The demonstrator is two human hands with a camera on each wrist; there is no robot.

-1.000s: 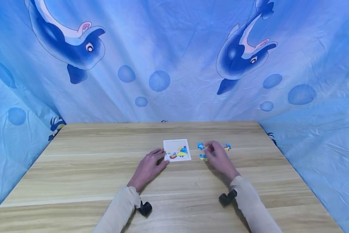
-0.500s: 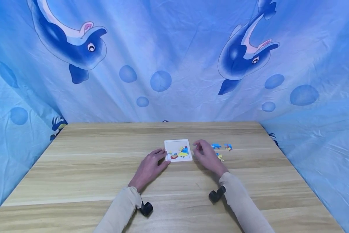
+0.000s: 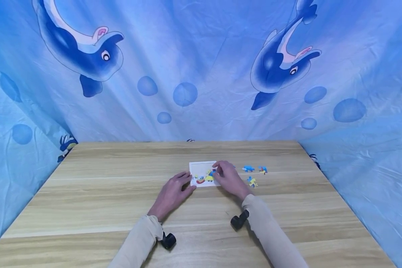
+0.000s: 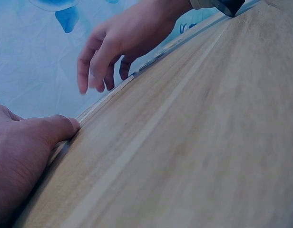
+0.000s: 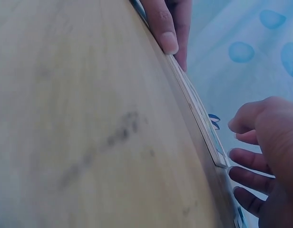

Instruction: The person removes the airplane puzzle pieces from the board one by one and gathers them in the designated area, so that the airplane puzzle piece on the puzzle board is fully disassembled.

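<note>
no readable text, no labels, no numbers

The puzzle tray (image 3: 200, 167) lies flat on the table (image 3: 201, 219), right of the left hand (image 3: 173, 192), which holds it at its left and near edges. The right hand (image 3: 230, 179) is over the tray's right side. Set pieces (image 3: 208, 178) lie in the tray's near part, between both hands. One loose piece (image 3: 234, 166), mostly hidden, lies just behind the right hand. Right of that hand lie an inner piece (image 3: 248, 168) and an outer piece (image 3: 262, 170) side by side, with a near piece (image 3: 252, 181) in front of the inner one. The curtain (image 3: 214, 123) hangs beyond both hands.
</note>
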